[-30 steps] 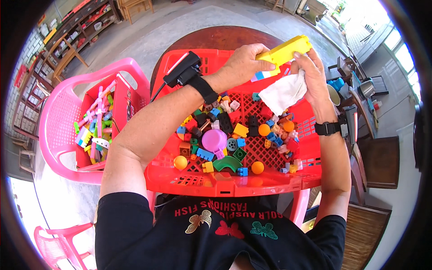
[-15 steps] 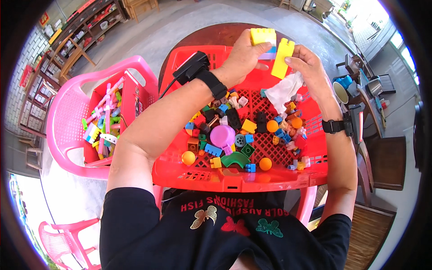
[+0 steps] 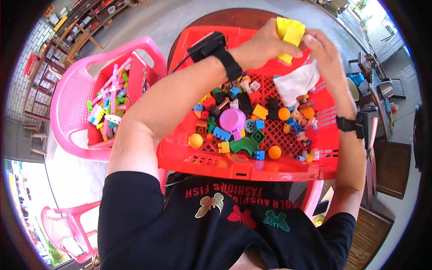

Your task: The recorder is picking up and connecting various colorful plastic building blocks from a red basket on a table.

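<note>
At the far side of the red basket [image 3: 297, 173], my left hand [image 3: 263, 47] is closed on yellow building blocks [image 3: 291, 32], with one long flat piece lying against a studded block. My right hand [image 3: 327, 56] is beside them, its fingertips near the long piece's right edge; whether they touch it I cannot tell. A white cloth [image 3: 294, 85] hangs from that hand's palm down over the basket. Below lie mixed toy pieces, among them a purple round piece [image 3: 232, 120], a green curved piece [image 3: 244, 145], a yellow block [image 3: 260, 111] and an orange ball [image 3: 274, 152].
A pink chair [image 3: 60, 108] on the left carries a red box [image 3: 143, 78] of colourful toy pieces. The basket rests over a brown round table [image 3: 234, 17]. Another pink chair [image 3: 60, 227] stands at lower left. Wooden furniture [image 3: 393, 171] is at right.
The long yellow piece has passed from my right hand to my left, against the other block. Both hands have shifted up and right in the view. The cloth hangs more spread out.
</note>
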